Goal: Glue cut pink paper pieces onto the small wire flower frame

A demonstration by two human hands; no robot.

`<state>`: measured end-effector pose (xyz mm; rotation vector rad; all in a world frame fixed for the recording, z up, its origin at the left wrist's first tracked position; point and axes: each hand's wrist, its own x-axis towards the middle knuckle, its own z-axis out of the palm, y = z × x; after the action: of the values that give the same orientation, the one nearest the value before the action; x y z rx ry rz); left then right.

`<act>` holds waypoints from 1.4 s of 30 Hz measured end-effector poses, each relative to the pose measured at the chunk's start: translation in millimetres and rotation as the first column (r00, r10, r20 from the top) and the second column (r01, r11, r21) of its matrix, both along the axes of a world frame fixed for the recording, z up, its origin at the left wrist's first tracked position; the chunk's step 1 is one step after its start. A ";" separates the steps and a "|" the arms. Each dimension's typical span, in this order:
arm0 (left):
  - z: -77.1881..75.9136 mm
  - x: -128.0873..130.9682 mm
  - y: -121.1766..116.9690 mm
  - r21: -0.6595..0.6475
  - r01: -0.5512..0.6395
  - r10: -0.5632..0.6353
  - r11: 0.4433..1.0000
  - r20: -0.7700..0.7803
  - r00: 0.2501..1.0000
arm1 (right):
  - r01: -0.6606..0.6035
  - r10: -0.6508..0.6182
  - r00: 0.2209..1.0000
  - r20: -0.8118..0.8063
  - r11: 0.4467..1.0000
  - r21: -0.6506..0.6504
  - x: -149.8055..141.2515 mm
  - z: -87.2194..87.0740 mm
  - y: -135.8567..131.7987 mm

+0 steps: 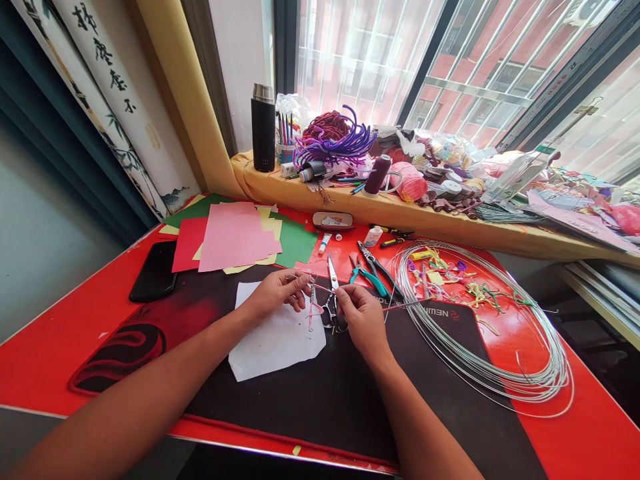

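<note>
My left hand [283,291] is closed in a pinch on a small bent wire piece [312,297], partly wrapped in pink, that hangs below the fingertips. My right hand [364,321] pinches a thin pink strip [324,288] that runs across from the wire piece. A loose tail of the strip sticks out to the right past that hand. Beneath both hands lies a white sheet of paper [277,347] on a black desk mat [345,400]. Scissors [333,272] lie just behind my right hand, their handles partly hidden by it.
A large coil of silvery wire [540,387] lies right, around colourful scraps [480,293]. Teal-handled pliers [373,280] and black pliers [383,267] lie behind. Coloured paper [240,233] and a phone [155,272] are left. A thermos [263,130] stands on the crowded sill.
</note>
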<state>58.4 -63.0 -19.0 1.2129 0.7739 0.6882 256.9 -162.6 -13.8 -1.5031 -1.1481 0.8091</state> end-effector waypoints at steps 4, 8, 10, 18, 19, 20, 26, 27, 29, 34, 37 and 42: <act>5.1 -8.3 9.0 0.030 -0.017 0.019 0.999 -0.066 0.998 | 0.011 -0.011 1.000 0.002 1.000 0.008 1.6 1.1 -0.2; 9.0 -17.2 18.0 0.089 0.024 -0.010 0.996 -0.155 0.988 | 0.006 -0.007 1.000 0.017 1.000 0.019 0.9 2.3 -1.0; 10.2 -21.2 21.1 0.135 0.028 -0.001 0.991 -0.193 0.981 | 0.000 0.000 1.000 0.022 1.000 0.014 0.3 2.5 -1.3; 10.0 -32.0 29.8 0.142 0.072 -0.029 0.987 -0.288 0.957 | -0.019 0.019 0.998 0.067 1.000 0.002 -3.8 0.4 -2.4; 9.0 -33.0 31.0 0.140 0.064 -0.021 0.988 -0.287 0.958 | -0.020 0.020 0.997 0.071 1.000 0.003 -4.1 0.2 -2.5; 7.9 -34.0 32.3 0.140 0.056 -0.014 0.989 -0.285 0.959 | -0.019 0.018 0.997 0.072 1.000 0.004 -4.2 0.1 -2.5; -0.2 -39.2 40.2 0.121 0.015 0.020 0.992 -0.280 0.960 | 0.014 -0.016 0.996 0.082 1.000 0.024 -2.1 0.3 -1.7; -1.6 -39.4 41.0 0.122 0.006 0.030 0.993 -0.290 0.957 | 0.015 -0.017 0.996 0.085 1.000 0.025 -2.2 0.5 -1.7; -4.3 -38.9 41.6 0.137 -0.016 0.060 0.990 -0.321 0.945 | 0.013 -0.015 0.996 0.092 1.000 0.023 -3.3 1.3 -2.2; -8.6 -35.6 38.9 0.198 -0.053 0.135 0.979 -0.429 0.893 | -0.006 0.004 0.992 0.128 1.000 0.020 -7.0 3.3 -5.0; -9.2 -35.3 36.7 0.240 -0.019 0.139 0.971 -0.492 0.860 | -0.019 0.015 0.988 0.155 1.000 0.024 -8.1 3.1 -6.3; -7.2 -38.5 34.7 0.428 0.064 0.221 0.902 -0.583 0.782 | -0.041 0.034 0.976 0.214 0.999 0.029 -9.7 1.3 -7.3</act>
<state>19.9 -28.3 -26.2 1.8706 1.2769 0.5345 247.3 -169.9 -12.5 -1.5735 -1.3453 0.6612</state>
